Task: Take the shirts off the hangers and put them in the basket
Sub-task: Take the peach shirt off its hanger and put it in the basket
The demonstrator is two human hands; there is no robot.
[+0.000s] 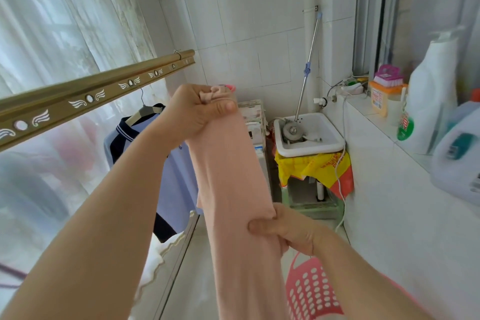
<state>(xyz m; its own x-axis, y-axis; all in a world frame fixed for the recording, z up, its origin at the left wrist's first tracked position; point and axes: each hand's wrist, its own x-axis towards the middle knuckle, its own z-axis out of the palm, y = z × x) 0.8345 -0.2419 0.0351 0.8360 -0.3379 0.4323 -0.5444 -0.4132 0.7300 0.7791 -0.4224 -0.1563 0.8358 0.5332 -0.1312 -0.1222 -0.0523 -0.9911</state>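
Gripping the bunched top of the pink shirt (228, 176), your left hand (197, 112) is closed in a fist, with folds of cloth pushed out between thumb and fingers (a pink-red tip shows just above the fist; it cannot be told what it is). Your right hand (288, 231) is curled round the same garment lower down, thumb across the near face. Check the legible markings first. The green round label on the white detergent bottle (428, 96) on the right ledge carries red characters, too blurred to read. The yellow-and-red bag (317, 166) under the white tub (309, 135) bears red print that is not legible. The orange-lidded jar (384, 99) has a printed label too small to make out. The gold rail (91, 96) carries only white wing motifs beside oval holes, no writing. Note the orientation of the garment: it is gathered into a narrow column between your two hands, its long axis near vertical, the top end at the left fist and the lower end leaning slightly rightward as it drops out of the bottom edge of the view. The pink perforated basket (309, 291) sits low, just to the right of that lower end and beneath your right forearm. A light blue shirt (176, 184) with a navy collar hangs on a pale hanger (145, 109) below the rail, behind your left forearm.
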